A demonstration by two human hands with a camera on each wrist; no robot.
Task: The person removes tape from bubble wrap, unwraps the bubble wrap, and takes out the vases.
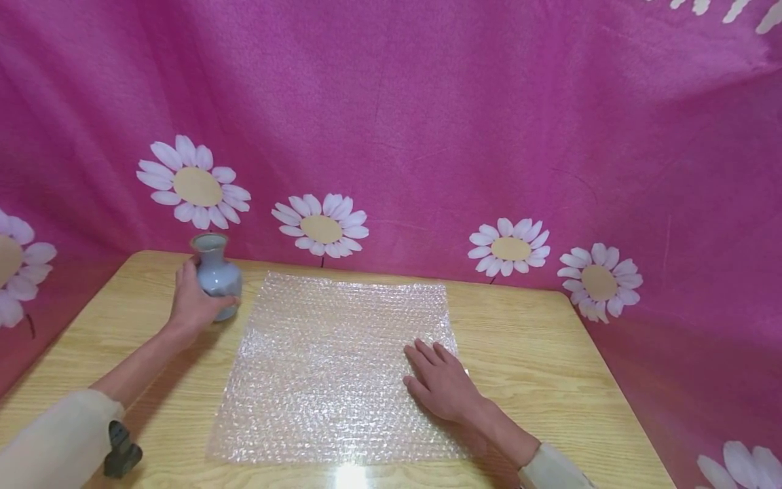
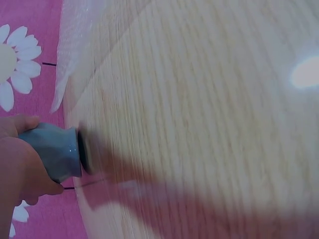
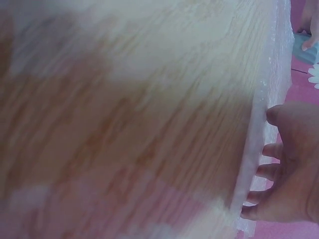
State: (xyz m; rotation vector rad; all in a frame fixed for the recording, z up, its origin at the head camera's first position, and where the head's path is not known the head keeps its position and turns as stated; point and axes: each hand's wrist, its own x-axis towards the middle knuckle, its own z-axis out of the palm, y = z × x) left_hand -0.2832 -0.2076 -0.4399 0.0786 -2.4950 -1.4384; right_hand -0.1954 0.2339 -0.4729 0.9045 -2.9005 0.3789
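A light blue-grey vase (image 1: 220, 277) with a narrow neck and flared rim is at the back left of the table. My left hand (image 1: 194, 299) grips its rounded body, thumb on the near side and fingers round the far side. In the left wrist view the vase's (image 2: 55, 149) lower end is close over the wood. A square sheet of clear bubble wrap (image 1: 342, 367) lies flat in the middle. Toward its right edge my right hand (image 1: 444, 384) rests on it, palm down, fingers spread. The right wrist view shows that hand's fingertips (image 3: 269, 172) at the sheet.
The light wooden table (image 1: 519, 353) has rounded back corners. A magenta cloth (image 1: 415, 122) with white daisies hangs behind it and along both sides. A dark object (image 1: 122, 451) is fixed at the left sleeve (image 1: 67, 435). Light glares off the table's front edge.
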